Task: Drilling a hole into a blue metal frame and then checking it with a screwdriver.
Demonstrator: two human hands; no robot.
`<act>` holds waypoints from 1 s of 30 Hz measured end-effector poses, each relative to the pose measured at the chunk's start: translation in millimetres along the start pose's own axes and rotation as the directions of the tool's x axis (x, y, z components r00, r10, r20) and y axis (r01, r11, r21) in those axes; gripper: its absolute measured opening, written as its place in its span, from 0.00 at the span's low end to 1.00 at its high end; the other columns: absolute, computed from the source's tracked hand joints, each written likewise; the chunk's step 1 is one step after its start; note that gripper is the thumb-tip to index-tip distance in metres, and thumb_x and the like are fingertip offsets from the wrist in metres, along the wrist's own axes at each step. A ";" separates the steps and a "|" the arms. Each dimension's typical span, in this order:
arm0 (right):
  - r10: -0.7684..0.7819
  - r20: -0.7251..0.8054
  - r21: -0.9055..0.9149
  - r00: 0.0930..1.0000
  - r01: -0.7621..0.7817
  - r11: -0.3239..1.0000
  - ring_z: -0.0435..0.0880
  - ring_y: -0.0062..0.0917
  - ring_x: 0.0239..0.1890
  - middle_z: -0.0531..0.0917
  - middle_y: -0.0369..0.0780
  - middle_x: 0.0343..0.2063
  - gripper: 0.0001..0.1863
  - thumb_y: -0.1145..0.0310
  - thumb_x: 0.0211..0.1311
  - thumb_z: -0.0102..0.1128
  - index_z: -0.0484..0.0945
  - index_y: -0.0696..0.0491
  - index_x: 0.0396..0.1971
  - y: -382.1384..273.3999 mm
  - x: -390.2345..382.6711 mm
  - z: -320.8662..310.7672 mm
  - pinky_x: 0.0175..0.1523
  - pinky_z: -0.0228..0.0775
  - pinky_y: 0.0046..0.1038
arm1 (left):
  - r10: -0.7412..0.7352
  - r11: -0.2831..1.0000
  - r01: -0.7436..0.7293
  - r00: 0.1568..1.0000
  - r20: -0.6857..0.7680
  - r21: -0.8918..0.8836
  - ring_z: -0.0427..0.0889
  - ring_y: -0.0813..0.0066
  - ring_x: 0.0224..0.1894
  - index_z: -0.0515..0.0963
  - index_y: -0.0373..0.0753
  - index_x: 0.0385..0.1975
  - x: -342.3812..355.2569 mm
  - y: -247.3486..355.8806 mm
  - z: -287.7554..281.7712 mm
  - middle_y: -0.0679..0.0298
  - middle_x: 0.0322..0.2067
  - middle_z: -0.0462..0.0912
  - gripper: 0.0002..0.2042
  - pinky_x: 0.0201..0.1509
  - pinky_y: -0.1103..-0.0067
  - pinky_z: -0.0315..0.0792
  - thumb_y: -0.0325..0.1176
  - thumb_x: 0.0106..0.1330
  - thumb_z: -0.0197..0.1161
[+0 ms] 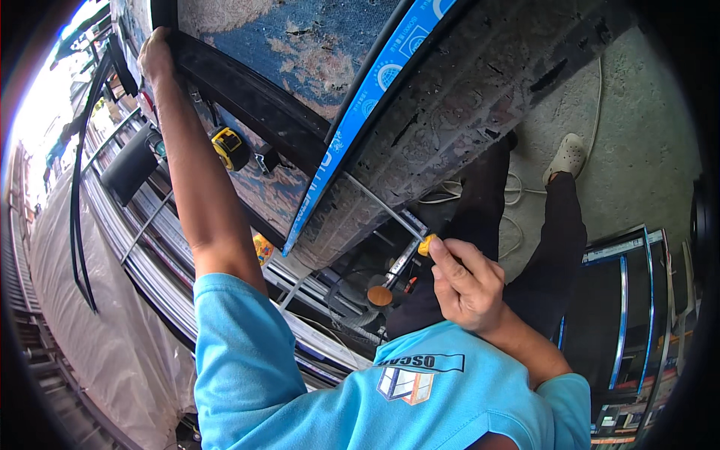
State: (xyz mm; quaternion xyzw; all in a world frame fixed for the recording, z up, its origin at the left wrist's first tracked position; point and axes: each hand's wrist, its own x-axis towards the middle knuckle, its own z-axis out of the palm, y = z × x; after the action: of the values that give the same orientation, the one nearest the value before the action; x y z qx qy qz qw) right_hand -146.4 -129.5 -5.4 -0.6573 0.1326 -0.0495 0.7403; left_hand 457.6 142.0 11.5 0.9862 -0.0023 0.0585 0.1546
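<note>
Rough concrete floor, yellow-tipped tool

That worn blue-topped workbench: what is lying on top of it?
On the workbench lie a yellow tape measure and a long black frame bar, gripped at its far end by the left hand. The arm hides part of the surface.

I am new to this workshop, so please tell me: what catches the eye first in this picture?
First, the long dark frame crossing the upper middle, with the left hand gripping its far end at upper left. Next, the right hand at centre, pinching a small yellow piece. A yellow tape measure lies left of centre.
</note>
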 end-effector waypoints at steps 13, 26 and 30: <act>0.472 0.576 0.790 0.667 -0.603 -0.111 0.81 0.20 0.27 0.80 0.47 0.46 0.19 0.70 0.71 0.57 0.71 0.58 0.58 18.4 7.3 -31.6 0.24 0.69 0.19 | -0.035 0.999 0.035 0.999 0.004 0.005 0.85 0.64 0.41 0.88 0.31 0.39 -41.6 28.7 30.4 0.52 0.39 0.88 0.21 0.50 0.71 0.76 0.44 0.54 0.68; 0.156 0.075 0.254 0.985 -0.171 0.952 0.75 0.19 0.18 0.79 0.41 0.27 0.23 0.69 0.68 0.64 0.77 0.58 0.62 16.1 10.5 -10.2 0.23 0.70 0.22 | -0.056 0.996 0.054 0.998 0.030 0.076 0.86 0.61 0.46 0.86 0.32 0.41 -20.5 14.2 12.2 0.49 0.42 0.88 0.22 0.55 0.67 0.74 0.46 0.62 0.61; 0.417 0.778 0.615 0.471 -0.708 -0.347 0.70 0.15 0.16 0.82 0.42 0.31 0.23 0.60 0.77 0.52 0.72 0.55 0.66 32.9 0.6 -17.2 0.20 0.59 0.17 | -0.227 0.953 0.235 0.972 0.061 -0.192 0.86 0.64 0.39 0.86 0.29 0.41 -48.0 34.2 36.8 0.50 0.39 0.88 0.21 0.51 0.69 0.75 0.44 0.60 0.63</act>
State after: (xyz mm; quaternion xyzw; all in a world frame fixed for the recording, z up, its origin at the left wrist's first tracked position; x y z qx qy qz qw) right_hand -153.7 -141.8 -39.7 0.1736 0.2891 0.3316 0.8811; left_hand 413.5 97.5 -18.4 0.9603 0.1044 0.0206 0.2577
